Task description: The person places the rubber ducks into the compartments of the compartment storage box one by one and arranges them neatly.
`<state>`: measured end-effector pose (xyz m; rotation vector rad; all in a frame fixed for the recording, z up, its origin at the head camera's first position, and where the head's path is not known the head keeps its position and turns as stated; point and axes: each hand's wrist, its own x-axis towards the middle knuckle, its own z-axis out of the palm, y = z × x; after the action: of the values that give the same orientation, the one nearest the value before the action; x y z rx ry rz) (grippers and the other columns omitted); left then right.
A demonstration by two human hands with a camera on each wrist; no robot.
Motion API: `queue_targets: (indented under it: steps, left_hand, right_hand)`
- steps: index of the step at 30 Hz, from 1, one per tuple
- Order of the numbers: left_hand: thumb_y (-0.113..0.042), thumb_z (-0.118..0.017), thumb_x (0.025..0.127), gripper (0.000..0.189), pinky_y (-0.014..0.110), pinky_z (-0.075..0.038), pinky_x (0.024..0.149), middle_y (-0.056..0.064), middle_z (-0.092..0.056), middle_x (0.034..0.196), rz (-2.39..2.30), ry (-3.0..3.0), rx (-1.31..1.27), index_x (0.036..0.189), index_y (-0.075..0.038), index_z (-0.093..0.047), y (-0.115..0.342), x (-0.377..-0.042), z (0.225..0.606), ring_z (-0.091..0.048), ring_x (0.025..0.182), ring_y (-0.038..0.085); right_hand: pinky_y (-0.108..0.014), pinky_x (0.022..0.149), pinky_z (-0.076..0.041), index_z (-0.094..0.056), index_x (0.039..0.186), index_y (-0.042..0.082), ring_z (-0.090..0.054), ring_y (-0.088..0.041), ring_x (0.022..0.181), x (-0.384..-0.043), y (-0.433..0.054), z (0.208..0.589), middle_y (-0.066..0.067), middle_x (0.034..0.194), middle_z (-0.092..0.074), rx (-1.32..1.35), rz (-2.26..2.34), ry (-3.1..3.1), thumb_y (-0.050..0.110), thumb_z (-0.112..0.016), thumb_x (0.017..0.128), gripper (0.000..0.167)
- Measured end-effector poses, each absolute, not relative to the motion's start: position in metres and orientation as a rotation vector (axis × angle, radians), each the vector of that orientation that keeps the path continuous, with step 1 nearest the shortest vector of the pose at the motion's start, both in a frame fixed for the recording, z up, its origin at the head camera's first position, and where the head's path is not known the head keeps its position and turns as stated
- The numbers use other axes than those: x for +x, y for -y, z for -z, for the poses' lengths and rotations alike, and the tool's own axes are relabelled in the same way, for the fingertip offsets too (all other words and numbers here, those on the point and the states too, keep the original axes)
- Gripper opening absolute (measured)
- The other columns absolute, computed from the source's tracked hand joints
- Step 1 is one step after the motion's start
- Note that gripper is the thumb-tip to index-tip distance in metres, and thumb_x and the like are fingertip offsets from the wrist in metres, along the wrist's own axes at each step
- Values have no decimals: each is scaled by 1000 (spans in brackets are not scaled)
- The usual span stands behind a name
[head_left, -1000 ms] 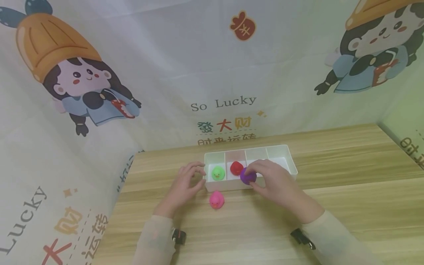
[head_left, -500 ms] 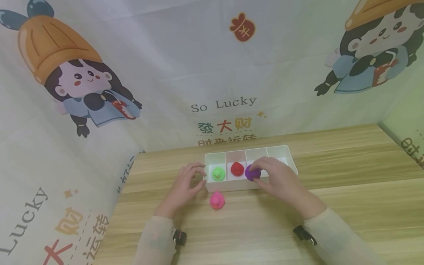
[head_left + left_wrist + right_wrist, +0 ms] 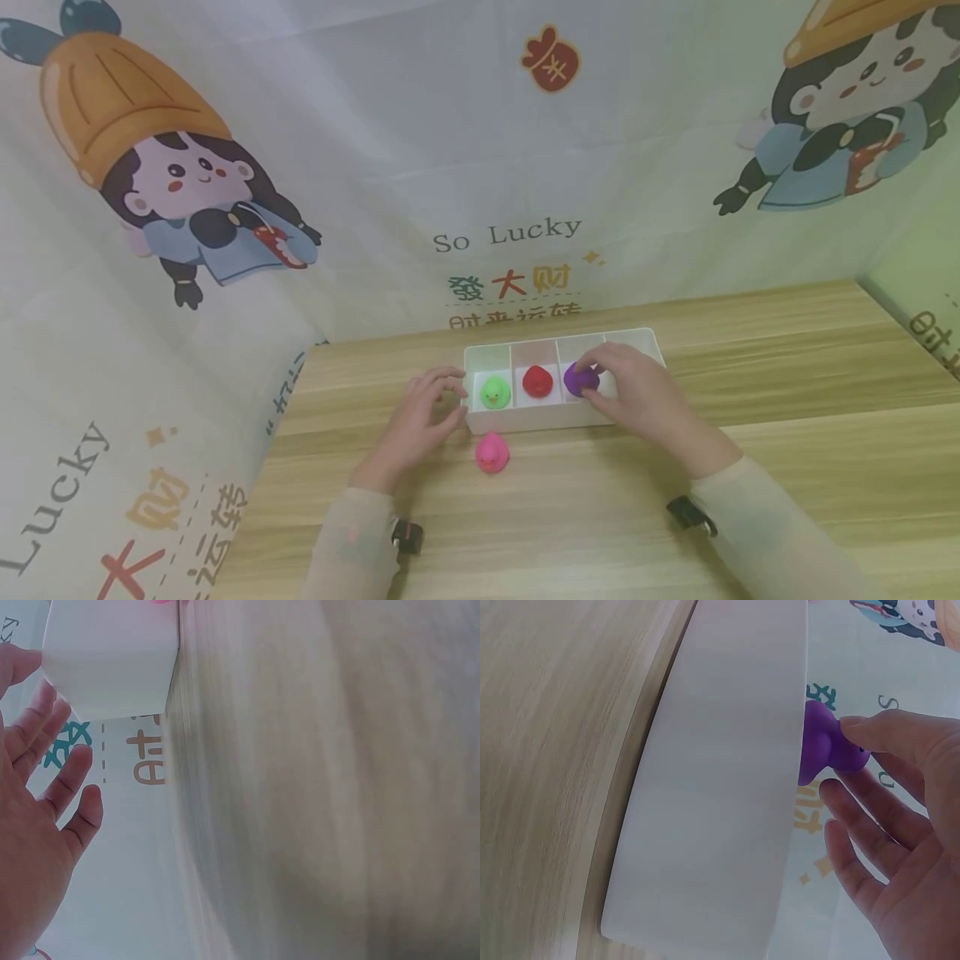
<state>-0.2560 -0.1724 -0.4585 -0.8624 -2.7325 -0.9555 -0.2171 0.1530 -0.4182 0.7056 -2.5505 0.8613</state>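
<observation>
My right hand (image 3: pixel 637 392) pinches a purple rubber duck (image 3: pixel 580 381) over the third compartment of a white divided box (image 3: pixel 540 421). In the right wrist view the thumb and fingers grip the head of the purple duck (image 3: pixel 825 742), and its lower part sits just behind the box's rim. My left hand (image 3: pixel 420 425) is at the box's left end, fingers spread and fingertips right at the wall, as the left wrist view also shows. A green duck (image 3: pixel 495 392) sits in the first compartment, a red duck (image 3: pixel 537 382) in the second.
A pink duck (image 3: pixel 492 453) rests on the wooden table (image 3: pixel 570 517) in front of the box, near the left hand. Behind the table hangs a printed cloth (image 3: pixel 390 167). My right forearm covers part of the box's right end.
My right hand has carried the purple duck rightward and slightly back, from in front of the red duck to the third compartment. The left hand has stayed in place.
</observation>
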Motion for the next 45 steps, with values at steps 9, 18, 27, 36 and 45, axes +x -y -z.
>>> queue_targets:
  steps: [9,18,27,36,45]
  left_hand:
    - [-32,-59,83,20,34,-37,85,-10,-38,129,947,2730,-876,99,-22,-52,171,-256,460,-34,108,12]
    - [-29,-60,83,19,34,-37,86,-8,-39,129,969,2722,-858,99,-23,-52,172,-255,459,-34,109,12]
    - [-32,-59,83,19,33,-38,85,-8,-38,129,955,2723,-861,99,-24,-51,172,-257,460,-34,107,11]
    - [-30,-59,83,18,33,-38,84,-9,-38,129,938,2723,-859,99,-25,-51,173,-257,460,-35,106,11]
    - [-35,-58,83,21,33,-38,85,-10,-38,129,938,2727,-855,100,-23,-53,174,-256,460,-35,107,11]
  right_hand:
    - [-29,76,-41,-61,92,17,-52,-11,83,-223,-160,424,8,88,-58,701,-890,2564,13,-71,71,23]
    - [-32,74,-43,-61,91,16,-53,-13,81,-231,-161,427,7,86,-59,665,-919,2601,15,-71,74,20]
    - [-34,76,-42,-62,91,13,-54,-16,82,-237,-162,429,4,87,-60,664,-948,2652,8,-72,72,22]
    - [-32,76,-43,-63,88,13,-55,-15,83,-248,-161,432,3,86,-62,688,-902,2680,7,-74,68,23]
    - [-34,77,-43,-66,84,17,-57,-17,83,-258,-160,434,6,83,-64,684,-785,2741,11,-76,65,22]
